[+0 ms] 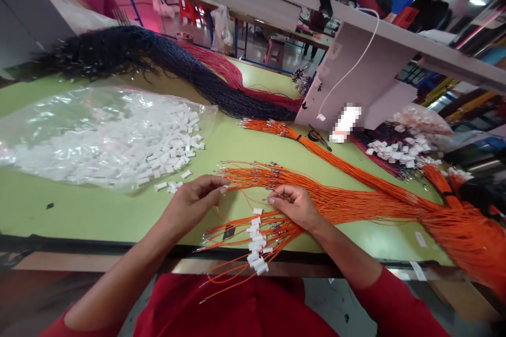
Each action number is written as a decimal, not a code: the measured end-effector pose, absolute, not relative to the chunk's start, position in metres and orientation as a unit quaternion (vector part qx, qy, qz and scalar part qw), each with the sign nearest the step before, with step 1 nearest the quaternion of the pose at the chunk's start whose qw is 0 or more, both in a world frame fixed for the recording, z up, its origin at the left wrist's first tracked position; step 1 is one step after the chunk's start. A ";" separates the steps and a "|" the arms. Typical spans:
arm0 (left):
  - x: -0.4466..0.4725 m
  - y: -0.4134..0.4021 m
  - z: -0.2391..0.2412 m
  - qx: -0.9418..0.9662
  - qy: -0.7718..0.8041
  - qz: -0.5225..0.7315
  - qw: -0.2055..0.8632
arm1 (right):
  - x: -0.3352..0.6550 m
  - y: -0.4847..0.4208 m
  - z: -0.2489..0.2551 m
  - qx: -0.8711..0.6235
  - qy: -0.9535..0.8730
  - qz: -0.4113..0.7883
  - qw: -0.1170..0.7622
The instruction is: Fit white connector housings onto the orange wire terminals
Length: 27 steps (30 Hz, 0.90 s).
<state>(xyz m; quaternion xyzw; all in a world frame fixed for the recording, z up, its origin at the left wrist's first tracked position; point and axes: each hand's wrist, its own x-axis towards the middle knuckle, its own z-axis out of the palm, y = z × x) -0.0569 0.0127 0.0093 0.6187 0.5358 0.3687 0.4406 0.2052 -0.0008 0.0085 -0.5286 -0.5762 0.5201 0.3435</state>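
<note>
My left hand (200,197) is closed in a pinch, with a small white connector just showing at its fingertips, mostly hidden. Beside those fingertips lie the loose metal-tipped ends of a bundle of orange wires (253,175). My right hand (295,206) pinches an orange wire near its metal terminal, over the same bundle. Below the right hand, several orange wires fan out toward the table's front edge with white connectors (256,245) on them. A heap of white connectors (169,152) spills from a clear plastic bag (79,100) on the left.
A tied orange wire bundle (336,160) runs to the right. Dark blue wires (205,79) and red wires (221,63) lie along the back. A grey partition (356,73) stands behind, near a small black-handled tool (319,138). White connectors on wires (399,150) lie at right.
</note>
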 end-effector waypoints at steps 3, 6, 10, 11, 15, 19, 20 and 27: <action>-0.030 0.002 0.014 0.457 0.469 0.412 0.634 | 0.204 -0.001 0.008 -0.525 -0.572 0.522 0.353; -0.009 -0.004 0.013 0.335 0.420 0.411 0.737 | 0.203 -0.002 0.009 -0.527 -0.567 0.518 0.364; 0.008 -0.004 0.008 0.247 0.410 0.401 0.781 | 0.203 -0.003 0.009 -0.529 -0.559 0.504 0.392; 0.010 -0.004 0.007 0.236 0.414 0.398 0.784 | 0.204 -0.003 0.009 -0.530 -0.560 0.501 0.393; 0.017 -0.004 0.008 0.209 0.428 0.389 0.789 | 0.204 -0.003 0.009 -0.529 -0.568 0.496 0.390; 0.020 -0.005 0.010 0.211 0.430 0.384 0.789 | 0.204 -0.004 0.010 -0.527 -0.572 0.492 0.392; 0.020 -0.005 0.010 0.213 0.430 0.384 0.789 | 0.205 -0.004 0.010 -0.526 -0.572 0.492 0.392; 0.021 -0.006 0.007 0.220 0.424 0.393 0.786 | 0.204 -0.004 0.009 -0.530 -0.579 0.488 0.382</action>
